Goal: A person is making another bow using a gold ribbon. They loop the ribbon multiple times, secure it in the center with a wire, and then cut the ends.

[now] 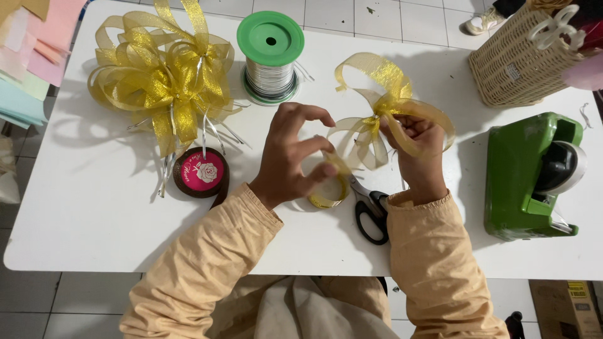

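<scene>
A half-made bow of sheer gold ribbon (pixel 384 100) is held up over the white table (pixel 88 207). My right hand (pixel 419 149) pinches the bow at its gathered middle, with loops fanning out above and to the right. My left hand (pixel 294 157) holds the trailing gold ribbon between thumb and forefinger, just left of the bow. Under that hand lies a small roll of gold ribbon (pixel 328 194). Both arms wear peach sleeves.
Black-handled scissors (pixel 370 210) lie between my wrists. A finished gold bow (pixel 160 78) and a round pink-topped ribbon roll (pixel 201 172) sit at left, a green spool of silver wire (pixel 271 56) behind. A green tape dispenser (pixel 531 176) and a wicker basket (pixel 518 59) stand at right.
</scene>
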